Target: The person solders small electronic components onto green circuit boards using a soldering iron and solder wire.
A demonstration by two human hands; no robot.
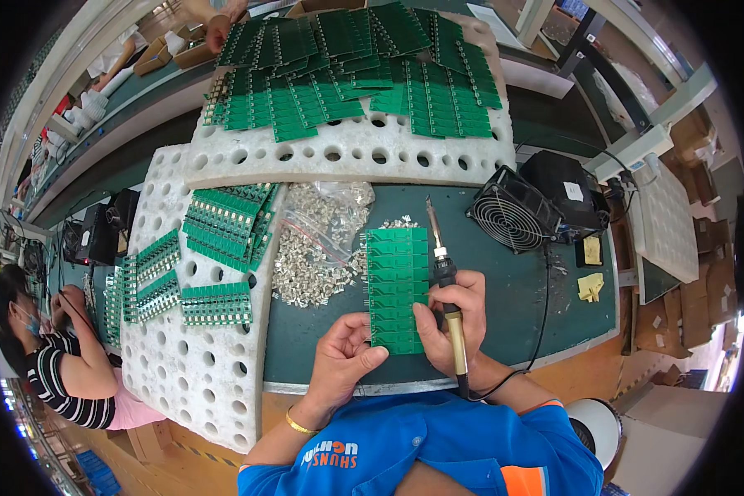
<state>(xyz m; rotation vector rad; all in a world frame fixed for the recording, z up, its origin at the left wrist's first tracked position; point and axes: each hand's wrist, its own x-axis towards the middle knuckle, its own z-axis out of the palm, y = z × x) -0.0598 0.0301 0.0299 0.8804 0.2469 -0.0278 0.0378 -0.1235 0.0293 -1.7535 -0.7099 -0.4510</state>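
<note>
In front of me is a long green circuit board panel, a row of small boards joined together, with pins or metal parts along its left edge. My left hand is closed at the panel's lower left edge, its thumb by the lower corner. Gripped in my right hand is a soldering iron, its tip pointing up and away, beside the panel and not touching it. The right thumb rests against the panel's right edge. Small silvery metal connectors lie loose left of the panel, next to a clear plastic bag of them.
Many green panels overlap on a white foam sheet at the back. More, with parts fitted, lie on the left foam sheet. A black fan, a black box and a yellow sponge stand right. A co-worker sits left.
</note>
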